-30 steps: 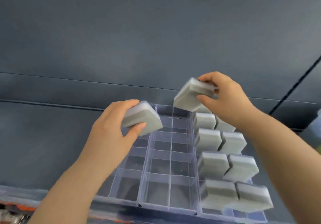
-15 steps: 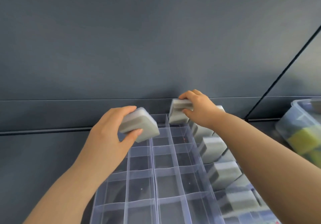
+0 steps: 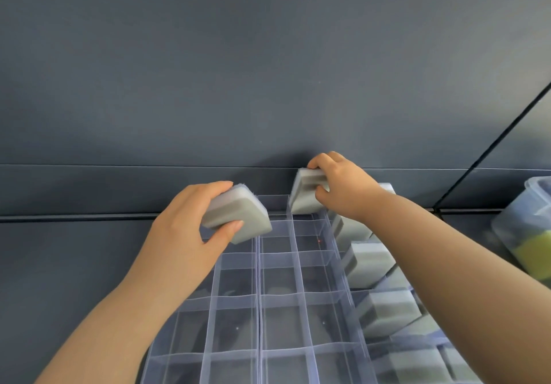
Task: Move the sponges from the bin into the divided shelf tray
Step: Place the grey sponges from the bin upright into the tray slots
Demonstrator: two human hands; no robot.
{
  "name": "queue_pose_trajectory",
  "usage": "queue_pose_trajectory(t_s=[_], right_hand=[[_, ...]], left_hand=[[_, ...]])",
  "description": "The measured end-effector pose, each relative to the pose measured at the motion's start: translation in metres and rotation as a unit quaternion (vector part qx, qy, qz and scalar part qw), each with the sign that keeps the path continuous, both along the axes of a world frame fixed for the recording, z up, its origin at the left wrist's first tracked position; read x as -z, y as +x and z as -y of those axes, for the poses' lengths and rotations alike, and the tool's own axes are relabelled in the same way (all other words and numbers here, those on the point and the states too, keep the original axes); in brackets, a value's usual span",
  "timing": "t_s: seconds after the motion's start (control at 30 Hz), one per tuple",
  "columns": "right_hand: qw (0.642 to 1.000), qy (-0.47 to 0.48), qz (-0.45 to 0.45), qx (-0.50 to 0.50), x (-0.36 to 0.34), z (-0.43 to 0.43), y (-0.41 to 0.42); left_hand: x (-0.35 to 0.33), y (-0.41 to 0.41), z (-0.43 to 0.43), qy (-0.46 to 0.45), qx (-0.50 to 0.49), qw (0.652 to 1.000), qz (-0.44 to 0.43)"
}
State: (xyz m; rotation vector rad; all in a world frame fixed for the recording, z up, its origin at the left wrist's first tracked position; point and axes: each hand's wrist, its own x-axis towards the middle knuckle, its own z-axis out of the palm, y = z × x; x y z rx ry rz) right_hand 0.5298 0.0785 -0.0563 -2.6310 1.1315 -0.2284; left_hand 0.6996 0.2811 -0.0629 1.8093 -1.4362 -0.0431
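Head view, single frame. My right hand is clamped on a grey sponge, fingers over its top edge and thumb beneath. It holds the sponge on edge at the far end of the divided tray, with the lower edge at the rim of the far compartment just beside the filled right-hand column. My left hand is clamped on a second grey sponge, thumb along the near side. This one hangs tilted above the far left compartments; whether it touches a divider cannot be told. In the right-hand column the seated sponges stand tilted, one behind another. The clear bin stands at the right edge and shows a yellow-green sponge inside.

To seat the right sponge well, I judge it best to square its edges with the compartment walls and enter one corner first. Then I should press lightly and release only once it sits. The thin clear dividers probably flex, so sideways force should be avoided. The left sponge should wait clear until then.
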Motion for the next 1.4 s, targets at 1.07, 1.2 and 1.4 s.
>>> queue_pose_trajectory(t_s=[1.07,1.2,1.4], right_hand=[[0.975,-0.132,-0.171,-0.044,0.028,0.013,0.014],[0.98,-0.12,-0.148,-0.055,0.025,0.008,0.004],[0.986,-0.063,-0.144,-0.047,0.024,0.003,-0.005]], left_hand=[[0.018,-0.002,0.105,-0.001,0.088,0.978,0.187],[0.03,-0.005,0.115,0.001,0.089,0.979,0.181],[0.044,-0.004,0.124,-0.02,0.066,0.986,0.15]])
